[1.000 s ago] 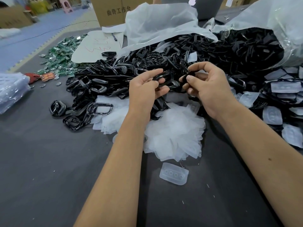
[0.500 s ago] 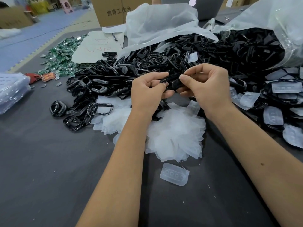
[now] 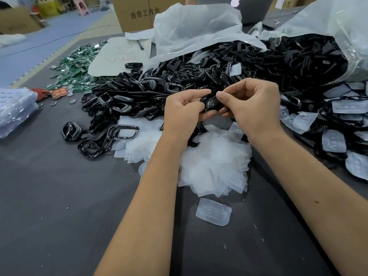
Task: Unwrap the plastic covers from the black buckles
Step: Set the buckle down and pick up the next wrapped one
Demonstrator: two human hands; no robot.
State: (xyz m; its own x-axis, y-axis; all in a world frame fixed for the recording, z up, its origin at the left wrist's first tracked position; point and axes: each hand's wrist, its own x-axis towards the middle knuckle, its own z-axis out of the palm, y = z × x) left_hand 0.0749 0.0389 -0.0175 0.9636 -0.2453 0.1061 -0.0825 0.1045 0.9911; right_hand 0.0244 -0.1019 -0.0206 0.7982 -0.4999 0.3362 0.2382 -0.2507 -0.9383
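- cardboard box (image 3: 137, 14) at the far end of the table, dark printed characters on its face
- grey laptop (image 3: 249, 8) just right of the box, lid facing the camera, white logo on it
- loose pile of green circuit boards (image 3: 77, 64) on the far left of the dark table (image 3: 59, 206)
- pale paper sheet (image 3: 119, 54) with red scribbles right beside the boards, a pen (image 3: 140, 44) lying on its far edge
- small red-and-orange tag (image 3: 57, 93) near the boards
- pink stool (image 3: 80, 5) on the blue floor mat (image 3: 39, 40) in the back

Buckle (image 3: 211, 102) now pinched between both hands.
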